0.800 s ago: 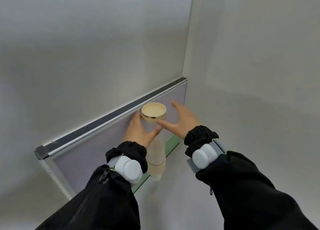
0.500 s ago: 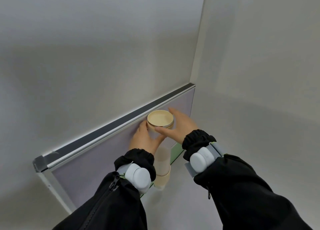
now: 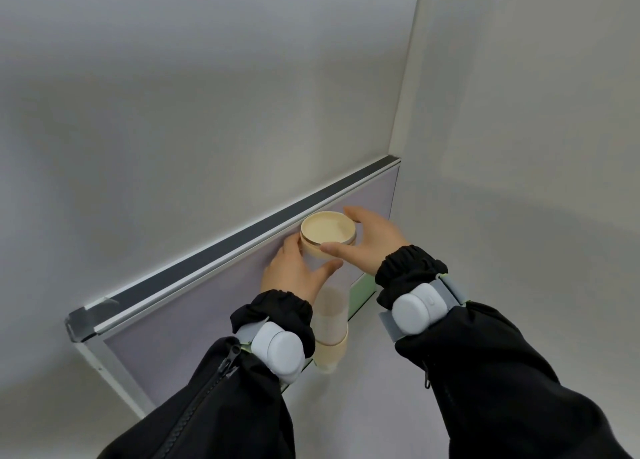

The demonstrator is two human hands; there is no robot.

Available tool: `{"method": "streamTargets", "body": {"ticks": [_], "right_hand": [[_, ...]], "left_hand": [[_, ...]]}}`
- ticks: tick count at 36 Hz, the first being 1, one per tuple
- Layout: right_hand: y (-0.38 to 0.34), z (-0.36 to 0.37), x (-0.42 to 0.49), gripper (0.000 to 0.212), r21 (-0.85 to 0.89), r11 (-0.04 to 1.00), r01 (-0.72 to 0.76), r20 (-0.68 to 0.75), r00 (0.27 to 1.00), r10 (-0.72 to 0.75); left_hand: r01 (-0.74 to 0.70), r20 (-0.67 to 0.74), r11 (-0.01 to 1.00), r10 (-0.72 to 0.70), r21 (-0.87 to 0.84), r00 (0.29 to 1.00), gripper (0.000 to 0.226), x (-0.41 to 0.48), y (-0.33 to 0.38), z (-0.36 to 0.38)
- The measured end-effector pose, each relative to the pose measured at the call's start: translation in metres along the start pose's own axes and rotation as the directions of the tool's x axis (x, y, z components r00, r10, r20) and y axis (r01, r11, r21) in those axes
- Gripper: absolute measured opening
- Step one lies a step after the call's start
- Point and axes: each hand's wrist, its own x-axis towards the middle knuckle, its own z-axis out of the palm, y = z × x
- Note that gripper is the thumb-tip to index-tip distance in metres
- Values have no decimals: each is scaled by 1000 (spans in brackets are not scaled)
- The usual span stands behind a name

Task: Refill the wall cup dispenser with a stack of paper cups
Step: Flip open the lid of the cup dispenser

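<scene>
The cup dispenser is a frosted upright tube (image 3: 329,311) fixed to a lilac partition panel (image 3: 194,306). It has a round cream lid (image 3: 327,232) on top and a cream collar (image 3: 330,353) at the bottom. My left hand (image 3: 294,271) wraps the tube just under the lid, between it and the panel. My right hand (image 3: 374,240) grips the lid's rim, thumb in front and fingers behind. What is inside the tube is too hazy to tell. No loose paper cups are in view.
The panel's dark top rail (image 3: 242,237) runs diagonally just behind the lid. White walls meet in a corner (image 3: 401,119) at the right. A pale green strip (image 3: 360,296) shows low on the panel. Grey floor lies below.
My right hand, open beside the lid before, has closed around its rim. My left hand stays on the tube. The view has shifted slightly.
</scene>
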Motion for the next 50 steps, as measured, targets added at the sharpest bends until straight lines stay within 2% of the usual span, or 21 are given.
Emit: {"method": "streamTargets", "body": {"ticks": [5, 10, 12, 16, 24, 36, 40, 46, 50], "right_hand": [[0, -5, 4, 77, 34, 999, -39, 35, 999, 38], [1, -16, 13, 51, 229, 968, -99, -24, 994, 107], [1, -17, 18, 57, 236, 964, -124, -71, 987, 145], [4, -15, 30, 84, 280, 934, -223, -80, 964, 255], [24, -11, 53, 72, 419, 809, -413, -95, 866, 491], [26, -11, 53, 68, 494, 752, -437, -53, 848, 528], [24, -12, 50, 69, 541, 702, -464, 62, 854, 517], [27, -12, 41, 63, 553, 724, -413, 59, 886, 460], [31, -16, 31, 60, 574, 714, -401, 63, 891, 450]], "left_hand": [[-8, 7, 1000, 8, 15, 1000, 76, 2, 0, 0], [-19, -7, 1000, 19, 17, 1000, 77, 0, 0, 1], [-17, -11, 1000, 17, 15, 1000, 76, -1, 0, 1], [-14, -6, 1000, 15, 12, 1000, 76, 0, -1, 0], [-24, 2, 1000, 24, 7, 1000, 73, -2, -2, 1], [-48, -3, 999, 48, -2, 999, 73, -3, -4, 2], [-57, -11, 998, 56, -7, 998, 73, -4, -5, 4], [-77, -2, 996, 77, -49, 997, 71, -7, -5, 6], [-76, 14, 996, 77, -39, 997, 79, -10, -8, 7]]}}
